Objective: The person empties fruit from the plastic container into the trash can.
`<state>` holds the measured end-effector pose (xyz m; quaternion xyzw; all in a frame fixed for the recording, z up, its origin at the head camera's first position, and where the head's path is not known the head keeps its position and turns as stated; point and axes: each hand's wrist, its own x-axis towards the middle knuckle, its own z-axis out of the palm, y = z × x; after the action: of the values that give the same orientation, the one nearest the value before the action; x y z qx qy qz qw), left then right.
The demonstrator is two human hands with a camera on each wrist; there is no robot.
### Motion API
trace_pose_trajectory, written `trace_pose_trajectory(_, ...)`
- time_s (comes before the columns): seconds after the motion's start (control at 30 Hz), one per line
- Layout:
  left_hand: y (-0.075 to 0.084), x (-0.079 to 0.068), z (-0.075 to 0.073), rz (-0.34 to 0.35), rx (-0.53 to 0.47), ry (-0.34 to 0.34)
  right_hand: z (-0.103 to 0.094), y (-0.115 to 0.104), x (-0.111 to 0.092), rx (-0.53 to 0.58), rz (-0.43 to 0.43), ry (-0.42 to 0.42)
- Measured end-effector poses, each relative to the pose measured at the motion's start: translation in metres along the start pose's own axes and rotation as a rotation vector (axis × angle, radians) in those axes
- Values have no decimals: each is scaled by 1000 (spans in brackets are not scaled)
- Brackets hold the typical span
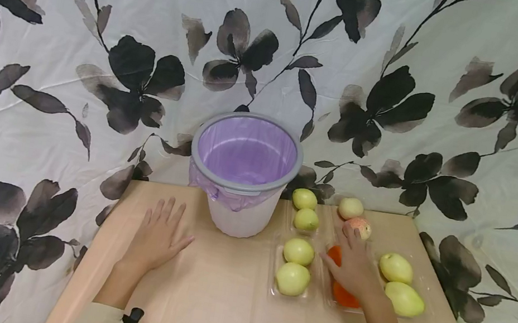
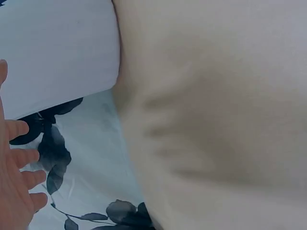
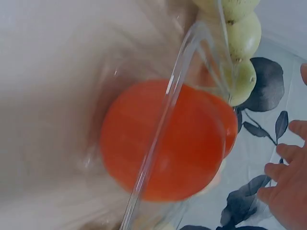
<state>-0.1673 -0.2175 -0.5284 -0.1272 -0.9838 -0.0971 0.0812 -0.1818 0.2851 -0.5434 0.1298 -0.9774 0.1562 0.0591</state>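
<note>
My left hand (image 1: 157,238) is held over the left part of the table, fingers straight and spread, holding nothing; its shadow falls on the tabletop in the left wrist view. Spread out as well, my right hand (image 1: 357,262) hovers above a clear plastic tray with two smooth orange-red tomatoes (image 1: 346,295), partly covering them. The right wrist view shows a tomato (image 3: 158,143) behind the tray's clear edge, with the fingers apart from it. Just beyond the right fingertips lie a reddish speckled fruit (image 1: 363,228) and a pale round fruit (image 1: 350,207).
A white bin (image 1: 240,218) with a grey rim and purple liner stands at the table's back middle. Right of it, clear trays hold yellow lemons (image 1: 306,220) and pale green round fruits (image 1: 293,279). Yellow-green oblong fruits (image 1: 404,299) sit far right. Floral cloth (image 1: 279,35) hangs behind.
</note>
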Motion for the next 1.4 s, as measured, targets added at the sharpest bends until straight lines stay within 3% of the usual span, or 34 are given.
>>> trace_pose_trajectory(0.2,-4,-1,-12,18,-9,34,-6,13,0,84,-11,33)
trace_pose_trajectory(0.5,-10,1,-35,104,-5,208,-19,35,-2,128,-8,49)
trace_pose_trajectory(0.83,-9,10,-62,142,-41,320,-31,65,-3,177,63,28)
trace_pose_trajectory(1.2,3,35,-86,237,-108,437,-46,108,-13,214,103,21)
trace_pose_trajectory(1.4,12,55,-98,246,-168,416,-55,131,-19,197,150,-11)
